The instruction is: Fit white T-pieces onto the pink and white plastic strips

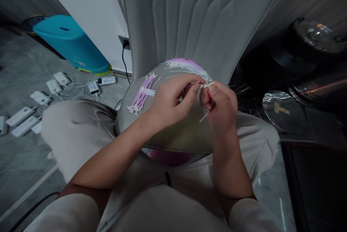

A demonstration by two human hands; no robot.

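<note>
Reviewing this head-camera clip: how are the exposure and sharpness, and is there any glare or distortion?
In the head view, glare streaks the shiny dark surface at right, amid deep shadow; wide-angle distortion bends the padded seat back; the left hand and right hand look fairly sharp and evenly lit.

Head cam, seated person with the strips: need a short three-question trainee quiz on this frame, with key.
1. True or false: the pink and white plastic strips lie on the grey padded seat.
2. What lies on the floor to the left of the seat?
A) a coil of rope
B) white power banks with cables
C) a stack of plates
3. Which is nearer the bunch of strips at the left of the seat: the left hand or the right hand?

Key:
1. True
2. B
3. The left hand
</note>
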